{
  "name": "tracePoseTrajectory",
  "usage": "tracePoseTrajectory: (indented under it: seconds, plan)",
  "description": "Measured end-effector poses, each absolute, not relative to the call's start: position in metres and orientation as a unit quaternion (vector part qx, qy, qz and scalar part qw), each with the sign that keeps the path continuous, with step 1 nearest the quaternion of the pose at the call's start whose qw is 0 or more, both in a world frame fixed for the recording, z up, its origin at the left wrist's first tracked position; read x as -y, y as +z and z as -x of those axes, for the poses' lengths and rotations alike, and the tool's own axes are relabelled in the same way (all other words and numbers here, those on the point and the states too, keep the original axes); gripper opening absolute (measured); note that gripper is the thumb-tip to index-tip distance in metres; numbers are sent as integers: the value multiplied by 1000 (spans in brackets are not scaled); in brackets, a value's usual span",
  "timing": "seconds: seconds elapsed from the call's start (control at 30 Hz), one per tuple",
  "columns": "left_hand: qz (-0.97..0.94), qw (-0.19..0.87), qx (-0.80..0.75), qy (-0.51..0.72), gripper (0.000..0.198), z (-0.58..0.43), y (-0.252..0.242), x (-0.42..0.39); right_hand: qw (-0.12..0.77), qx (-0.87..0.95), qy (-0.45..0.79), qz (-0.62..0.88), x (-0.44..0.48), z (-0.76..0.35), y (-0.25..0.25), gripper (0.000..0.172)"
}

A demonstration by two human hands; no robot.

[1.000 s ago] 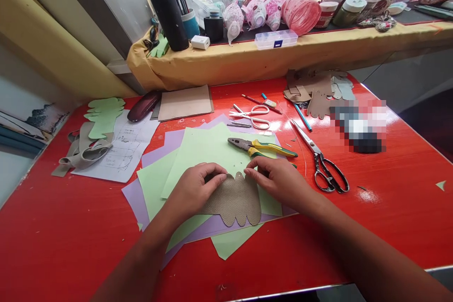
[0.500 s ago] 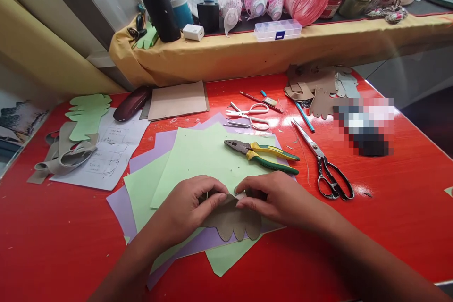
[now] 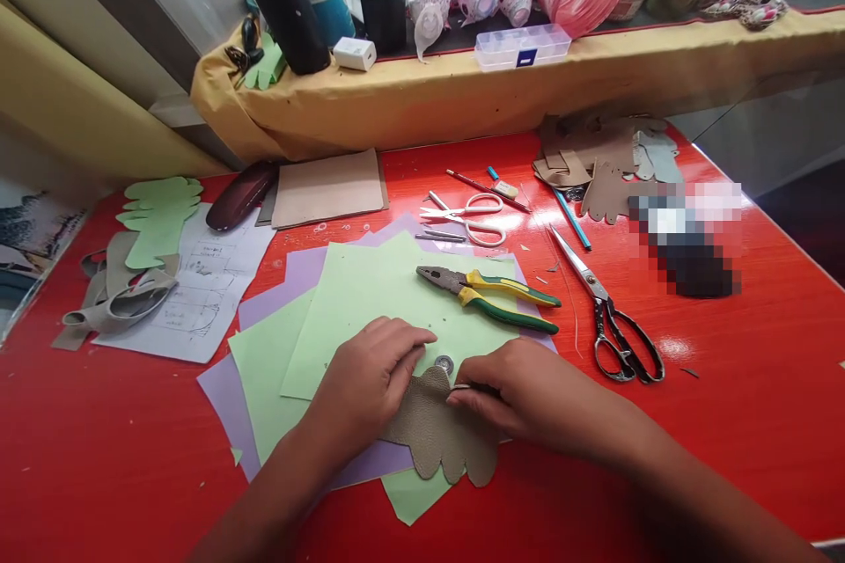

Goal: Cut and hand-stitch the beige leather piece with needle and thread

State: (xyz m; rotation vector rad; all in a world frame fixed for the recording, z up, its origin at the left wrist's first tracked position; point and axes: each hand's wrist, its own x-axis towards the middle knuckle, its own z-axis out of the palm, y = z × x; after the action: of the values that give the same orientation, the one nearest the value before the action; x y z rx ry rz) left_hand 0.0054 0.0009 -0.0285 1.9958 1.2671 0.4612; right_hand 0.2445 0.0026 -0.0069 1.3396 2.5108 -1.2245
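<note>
A scalloped grey-brown leather piece lies over green and purple sheets near the table's front. My left hand is at its upper left edge, thumb and fingers together; whether it grips the leather is hard to see. My right hand pinches the leather's upper right edge between thumb and fingers. A small round metallic disc sits on the green sheet just above the leather, between my hands. Pliers with green and yellow handles rest on that sheet beyond my hands.
Large scissors lie on the red table at right, small white scissors behind the pliers. Leather pieces are at the back right. A drawn-on paper, dark oval case and leather strips lie left.
The leather has shifted toward me and shows more of its surface. My hands have moved apart a little, and the round disc has come into clear view. The camera view has shifted slightly.
</note>
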Motion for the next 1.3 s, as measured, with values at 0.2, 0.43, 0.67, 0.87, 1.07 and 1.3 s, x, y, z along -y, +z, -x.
tracePoseTrajectory:
  seconds: [0.2,0.43,0.67,0.87,1.07,1.3]
  plan:
    - [-859,282,-415,101,24,-14,-32,-5,1,-800,-379,-464,-3,-243,-15,19]
    - [-895,222,-382,65,19,-14,-33,-7,9,-809,-361,-464,-4,-243,-17,19]
    - [-883,162,-431,94,16,-9,-36,-19,-4,-807,-346,-479,-3,-239,-14,17]
    - [-833,166,-501,165,15,2,-41,-29,-18,-802,-341,-490,-2,-234,-18,17]
    - [-860,188,-449,155,16,-5,-38,-25,-15,-808,-330,-488,-3,-233,-19,17]
    - [-913,152,-372,76,19,-36,-39,-33,-14,-817,-320,-480,-1,-235,-18,16]
